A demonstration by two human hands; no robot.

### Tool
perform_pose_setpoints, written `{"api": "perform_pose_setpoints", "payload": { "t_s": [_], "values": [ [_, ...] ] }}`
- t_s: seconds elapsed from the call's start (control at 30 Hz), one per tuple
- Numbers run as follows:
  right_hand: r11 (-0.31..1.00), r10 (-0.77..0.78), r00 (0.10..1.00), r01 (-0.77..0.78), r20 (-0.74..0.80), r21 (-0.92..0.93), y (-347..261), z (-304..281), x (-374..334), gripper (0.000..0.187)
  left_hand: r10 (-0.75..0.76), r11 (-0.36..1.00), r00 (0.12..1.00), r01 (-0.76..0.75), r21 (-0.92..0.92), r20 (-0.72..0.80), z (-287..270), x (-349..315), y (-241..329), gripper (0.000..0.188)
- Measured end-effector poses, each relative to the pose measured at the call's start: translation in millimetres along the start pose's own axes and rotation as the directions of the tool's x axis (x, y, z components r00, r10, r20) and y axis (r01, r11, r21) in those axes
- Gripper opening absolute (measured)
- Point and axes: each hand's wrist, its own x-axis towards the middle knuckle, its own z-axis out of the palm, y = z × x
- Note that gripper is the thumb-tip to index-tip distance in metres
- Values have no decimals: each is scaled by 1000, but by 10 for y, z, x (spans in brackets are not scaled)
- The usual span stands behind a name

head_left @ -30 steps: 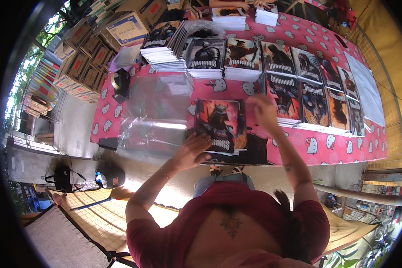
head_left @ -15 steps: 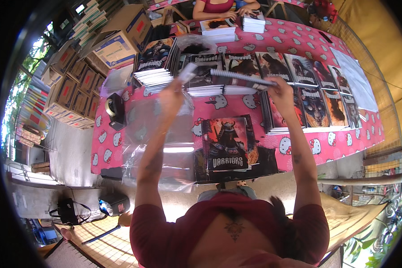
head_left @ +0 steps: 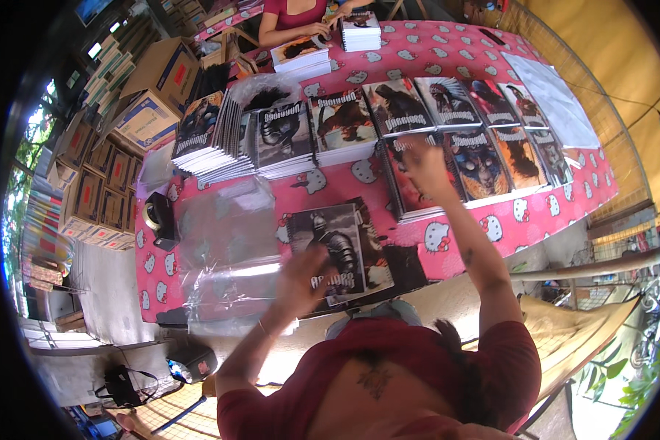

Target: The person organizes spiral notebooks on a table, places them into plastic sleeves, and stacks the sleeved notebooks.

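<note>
A spiral notebook with a grey armoured-figure cover (head_left: 336,246) lies on top of other notebooks at the table's near edge. My left hand (head_left: 306,277) rests over its lower left side, fingers stretched out and slightly blurred. Farther off, my right hand (head_left: 427,167) is over a stack of red-covered notebooks (head_left: 405,192); motion smears its fingers, and I cannot tell whether it grips anything. Beyond the hands stand stacks with a dark grey cover (head_left: 284,136) and a warrior cover (head_left: 345,121). Clear plastic sleeves (head_left: 227,242) lie left of the near pile.
Further notebook stacks (head_left: 480,165) fill the right side of the pink patterned table (head_left: 436,238). A tall notebook stack (head_left: 202,136) and a tape dispenser (head_left: 160,220) stand at left, near cardboard boxes (head_left: 99,176). Across the table, a person's hands (head_left: 328,26) are beside more notebooks.
The notebook held up between both hands is no longer there. A grey-covered notebook now tops the near pile instead of the red one. My left hand came down nearer; my right hand lowered leftward.
</note>
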Motion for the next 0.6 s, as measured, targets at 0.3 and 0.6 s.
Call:
{"api": "perform_pose_setpoints", "payload": {
  "t_s": [0.3, 0.6],
  "values": [
    [670, 408, 892, -149, 194, -728, 1529, -393, 1292, 45, -524, 835, 851, 522, 173, -40, 1931, 2922, -546, 48],
    [989, 12, 964, 28, -265, 147, 869, -1178, 966, 27, -547, 649, 835, 471, -598, 63, 1686, 3148, -1184, 31]
  ]
}}
